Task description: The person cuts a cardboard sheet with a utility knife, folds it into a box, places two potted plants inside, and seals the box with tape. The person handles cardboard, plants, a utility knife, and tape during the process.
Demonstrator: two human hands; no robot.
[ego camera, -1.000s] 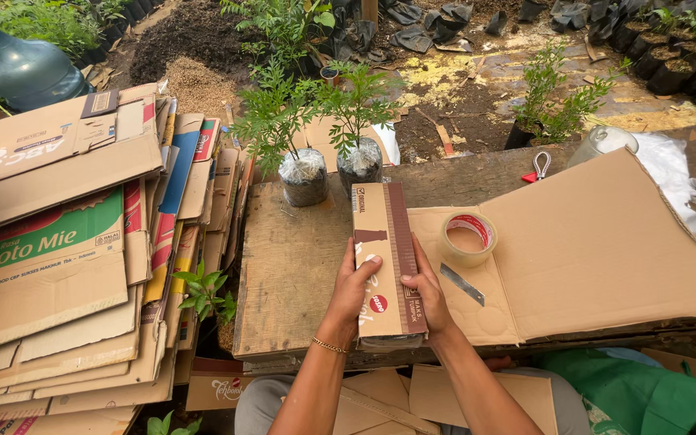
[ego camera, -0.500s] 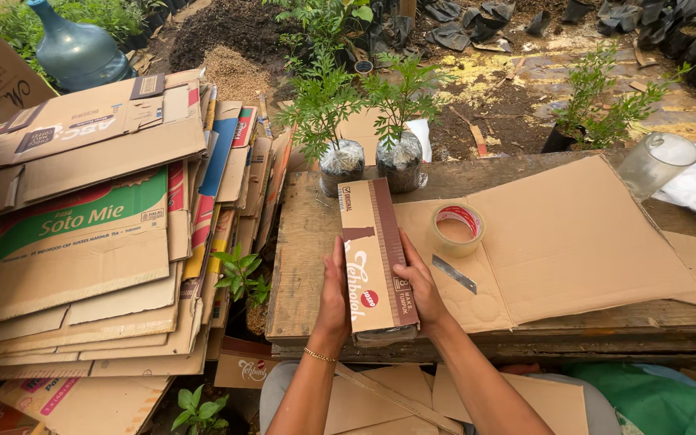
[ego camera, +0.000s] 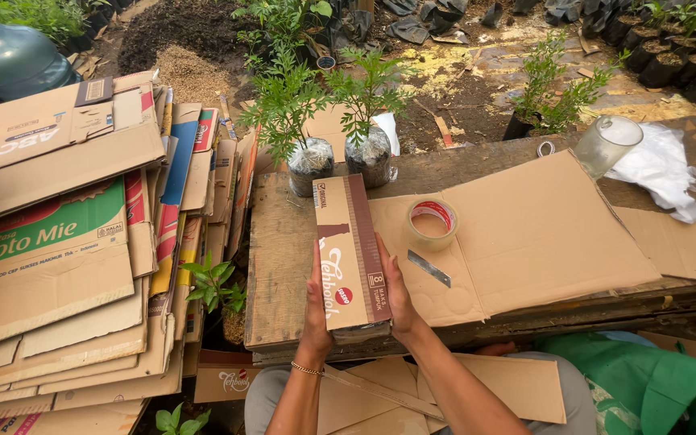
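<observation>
Your left hand (ego camera: 316, 302) and right hand (ego camera: 396, 294) now press flat against the two long sides of the folded box (ego camera: 348, 250), where a second ago they gripped nearer its bottom end. The box lies a little lower and closer to the near edge of the counter (ego camera: 279, 266). Your head has tipped: the clear jar (ego camera: 606, 143) comes fully into view beside the white cloth (ego camera: 658, 165).
</observation>
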